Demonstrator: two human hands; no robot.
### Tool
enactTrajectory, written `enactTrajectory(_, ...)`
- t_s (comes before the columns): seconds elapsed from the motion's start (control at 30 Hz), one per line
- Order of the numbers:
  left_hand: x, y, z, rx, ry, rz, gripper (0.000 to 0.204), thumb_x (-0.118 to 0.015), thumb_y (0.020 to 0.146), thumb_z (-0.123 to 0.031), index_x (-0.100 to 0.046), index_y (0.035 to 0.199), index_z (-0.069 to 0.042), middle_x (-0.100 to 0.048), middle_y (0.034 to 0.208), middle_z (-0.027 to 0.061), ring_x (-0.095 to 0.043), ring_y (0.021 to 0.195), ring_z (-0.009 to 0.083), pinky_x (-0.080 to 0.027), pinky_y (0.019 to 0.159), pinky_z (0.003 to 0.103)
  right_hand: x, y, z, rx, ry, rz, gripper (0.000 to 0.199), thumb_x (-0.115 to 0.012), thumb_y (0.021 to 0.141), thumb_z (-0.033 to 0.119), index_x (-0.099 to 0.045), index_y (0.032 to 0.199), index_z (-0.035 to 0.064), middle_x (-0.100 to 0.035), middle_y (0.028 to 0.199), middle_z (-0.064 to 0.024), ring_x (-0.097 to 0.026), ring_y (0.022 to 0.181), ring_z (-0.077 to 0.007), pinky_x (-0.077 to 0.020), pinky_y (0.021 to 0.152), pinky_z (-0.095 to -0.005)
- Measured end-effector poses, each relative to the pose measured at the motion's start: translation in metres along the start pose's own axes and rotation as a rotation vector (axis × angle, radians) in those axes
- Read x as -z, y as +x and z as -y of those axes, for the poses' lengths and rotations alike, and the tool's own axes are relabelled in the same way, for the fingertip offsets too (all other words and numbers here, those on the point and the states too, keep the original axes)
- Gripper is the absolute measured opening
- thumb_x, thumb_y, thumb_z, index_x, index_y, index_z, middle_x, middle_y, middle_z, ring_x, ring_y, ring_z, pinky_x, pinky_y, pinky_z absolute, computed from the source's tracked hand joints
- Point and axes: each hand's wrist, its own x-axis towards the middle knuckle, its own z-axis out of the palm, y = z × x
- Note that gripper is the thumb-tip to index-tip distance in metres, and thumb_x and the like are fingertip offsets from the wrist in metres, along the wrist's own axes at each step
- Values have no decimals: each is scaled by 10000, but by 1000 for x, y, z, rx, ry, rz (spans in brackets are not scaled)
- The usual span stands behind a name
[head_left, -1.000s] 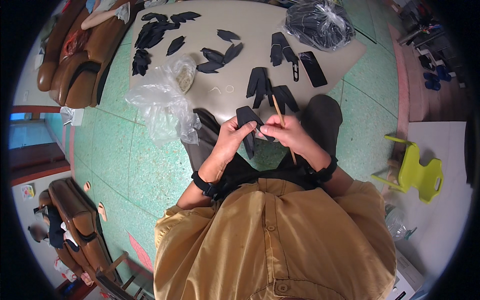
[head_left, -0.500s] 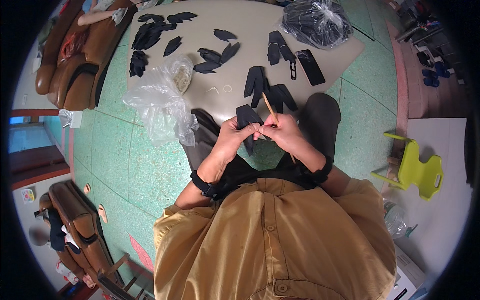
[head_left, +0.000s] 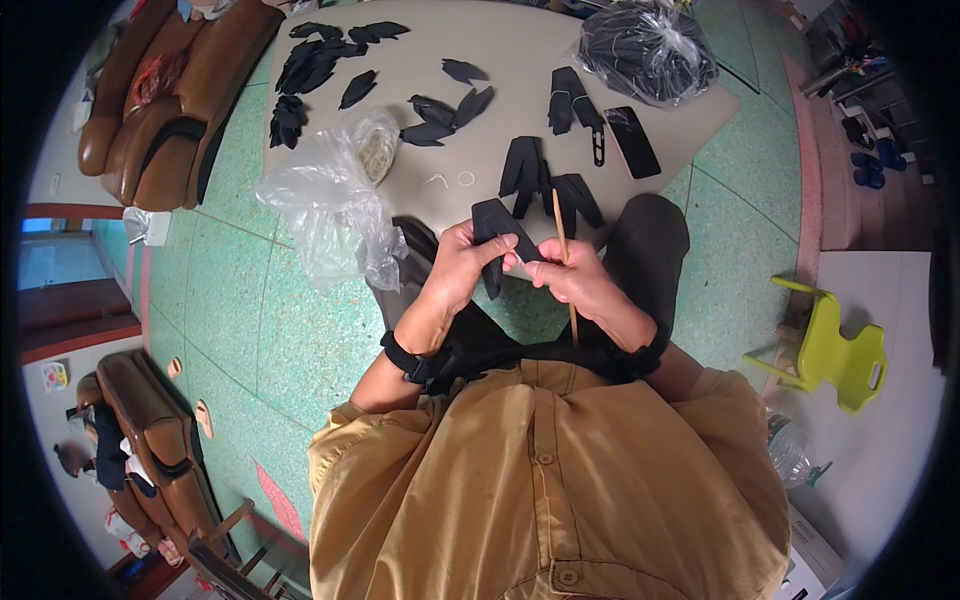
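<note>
My left hand (head_left: 458,264) grips a folded black strip-like piece (head_left: 490,218) above my lap, thumb on top. Close against it, my right hand (head_left: 578,278) is closed around a thin wooden stick (head_left: 559,215), its fingertips beside the piece's right leg. Something small and whitish shows between the two hands, too small to make out. Just beyond, more black pieces (head_left: 523,165) lie at the table's near edge. A white ring-shaped band (head_left: 465,179) and a bent white strand (head_left: 436,181) rest to the left of them.
On the table (head_left: 420,60) are a clear plastic bag (head_left: 330,200), several black pieces (head_left: 310,65), a banded black pair (head_left: 562,95), a black slotted tool (head_left: 599,147), a phone (head_left: 632,140) and a bulging bag (head_left: 640,55). A green chair (head_left: 845,350) stands right.
My hands have drawn slightly apart, and more of the black piece shows. The stick has turned more upright in my right hand. The whole view has shifted a little.
</note>
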Motion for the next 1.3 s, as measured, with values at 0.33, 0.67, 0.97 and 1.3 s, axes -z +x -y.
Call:
enactTrajectory(0.33,-6,2,2,31,-13,-23,155,-493,885,-140,-548,817,-13,-567,669,59,-534,549,134,-454,507,256,-7,-2,16,25,-80,3,180,-550,855,183,-577,806,13,-567,728,-8,-510,611,-72,-431,549,-214)
enactTrajectory(0.67,-13,-7,0,252,-95,33,152,-351,815,-119,-448,874,-19,-483,639,68,-417,424,139,-325,352,244,3,13,14,240,-132,-24,171,-596,819,149,-506,727,37,-517,673,19,-461,615,-45,-362,520,-216)
enactTrajectory(0.97,-11,-14,-6,283,-145,158,118,-470,880,-130,-512,865,-21,-503,681,32,-420,455,77,-297,381,199,5,11,25,157,-161,-37,200,-609,804,132,-461,692,56,-401,588,47,-365,550,-38,-287,474,-227)
enactTrajectory(1.3,-7,-15,-3,126,392,152,152,-467,840,-50,-593,893,18,-589,729,47,-537,591,110,-450,580,232,-1,3,21,183,-127,-67,178,-608,794,119,-469,700,59,-537,647,-14,-413,481,-43,-293,407,-215)
